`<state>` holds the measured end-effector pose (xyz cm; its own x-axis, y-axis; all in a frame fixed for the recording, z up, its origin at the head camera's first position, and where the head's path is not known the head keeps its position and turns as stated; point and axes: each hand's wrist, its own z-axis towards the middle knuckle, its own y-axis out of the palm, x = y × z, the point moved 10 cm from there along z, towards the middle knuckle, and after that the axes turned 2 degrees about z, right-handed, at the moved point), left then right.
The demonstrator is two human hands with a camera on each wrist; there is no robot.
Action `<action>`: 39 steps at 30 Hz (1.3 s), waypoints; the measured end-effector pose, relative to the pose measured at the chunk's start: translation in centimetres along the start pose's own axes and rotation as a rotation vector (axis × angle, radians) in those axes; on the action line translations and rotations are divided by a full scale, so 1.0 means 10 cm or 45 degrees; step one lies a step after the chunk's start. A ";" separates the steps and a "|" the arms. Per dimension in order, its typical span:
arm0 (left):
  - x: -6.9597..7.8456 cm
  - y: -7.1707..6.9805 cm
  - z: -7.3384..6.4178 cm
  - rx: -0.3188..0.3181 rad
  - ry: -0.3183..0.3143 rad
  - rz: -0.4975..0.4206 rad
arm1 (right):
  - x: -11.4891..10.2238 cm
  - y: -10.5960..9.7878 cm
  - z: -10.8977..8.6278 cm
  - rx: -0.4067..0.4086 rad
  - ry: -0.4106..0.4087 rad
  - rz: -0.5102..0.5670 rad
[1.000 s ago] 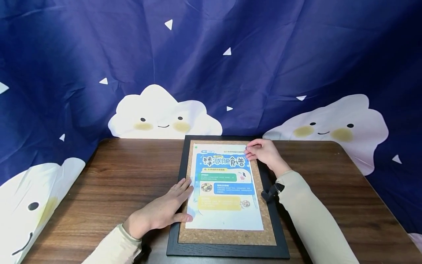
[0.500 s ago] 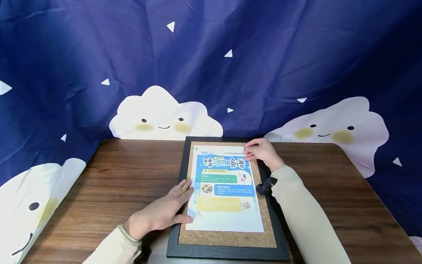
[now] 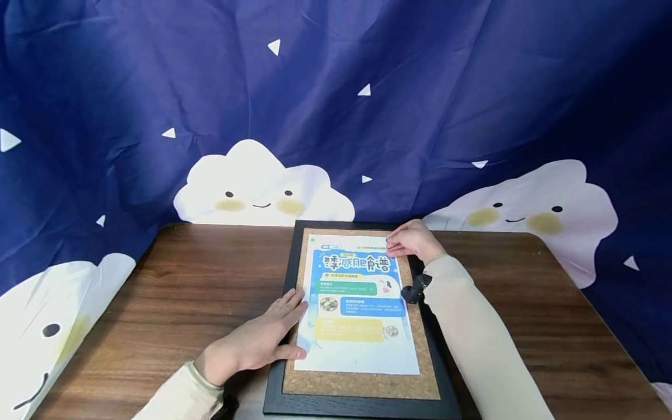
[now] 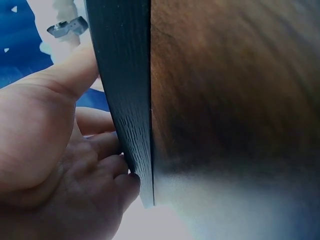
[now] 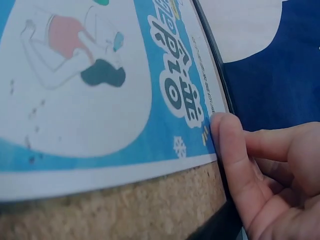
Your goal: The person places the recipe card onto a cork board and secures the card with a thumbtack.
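Note:
A printed poster [image 3: 357, 350] in blue and white lies on a cork board [image 3: 362, 385] with a black frame [image 3: 362, 405]. In the head view my left hand [image 3: 262, 332] lies across the frame's left side, fingers extended, fingertips at the sheet's left edge. The left wrist view has the palm [image 4: 55, 145] beside the frame's edge. My right hand [image 3: 415, 240] is at the sheet's top right corner, thumb and forefinger pinching a small dark push pin, mostly hidden behind the fingertips. A green push pin [image 3: 312, 240] sits in the top left corner.
The board rests on a brown wooden table [image 3: 210, 274], near its back edge. Behind hangs a dark blue curtain [image 3: 315, 87] printed with smiling clouds. A black wrist strap [image 3: 417, 289] sits on the right sleeve, over the board's right side.
My right forearm and wrist have swung left while the fingers stay at the corner. The left hand holds its place. The whole head view has shifted slightly.

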<state>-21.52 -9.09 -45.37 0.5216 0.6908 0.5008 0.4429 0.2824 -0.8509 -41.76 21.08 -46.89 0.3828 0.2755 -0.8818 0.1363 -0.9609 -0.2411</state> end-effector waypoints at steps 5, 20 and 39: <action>0.01 0.01 0.01 -0.003 0.000 -0.002 | 0.01 -0.01 -0.02 0.017 0.033 -0.004; -0.03 0.01 -0.02 -0.006 -0.015 -0.020 | -0.03 0.04 0.03 0.025 0.093 0.059; -0.02 0.02 -0.01 -0.014 -0.021 -0.024 | -0.06 0.04 -0.04 0.045 0.134 0.001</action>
<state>-21.50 -9.26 -45.65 0.5010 0.6963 0.5140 0.4609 0.2881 -0.8394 -41.58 20.56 -46.34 0.4772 0.2742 -0.8349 0.1040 -0.9610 -0.2562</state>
